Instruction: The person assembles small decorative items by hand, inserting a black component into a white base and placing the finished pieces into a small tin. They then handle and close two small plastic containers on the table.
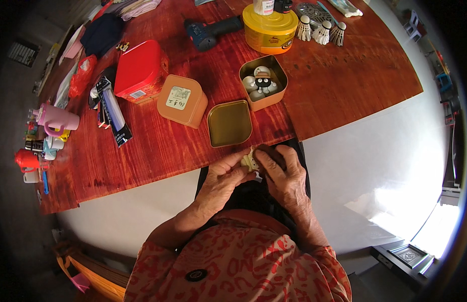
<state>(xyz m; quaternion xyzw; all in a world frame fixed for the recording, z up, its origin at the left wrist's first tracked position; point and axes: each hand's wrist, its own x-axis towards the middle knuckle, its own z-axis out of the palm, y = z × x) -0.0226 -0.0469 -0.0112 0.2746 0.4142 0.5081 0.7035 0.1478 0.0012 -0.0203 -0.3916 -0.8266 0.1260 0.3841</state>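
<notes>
Just off the table's front edge, my left hand [224, 175] pinches a small cream-coloured figurine [249, 161] between thumb and fingers. My right hand [288, 175] holds a dark brown, soft-looking piece [273, 153] against the figurine's right side; its exact kind is unclear. Beyond the hands stands an open orange tin [269, 101] holding several small white figurines and one black-faced figurine [263, 82] with a brown hat. Its tin lid [229, 124] lies inside-up on the table, nearest my left hand. A second orange tin [182, 99], closed, bears a label with handwriting.
On the red-stained wooden table [354, 83] are a red tin [141, 70], a cordless drill [209, 34], a round yellow tub [270, 30] and three shuttlecocks [324, 32]. A packaged item [114, 113] and a pink tumbler [59, 117] stand left. A wooden chair [93, 273] is behind left.
</notes>
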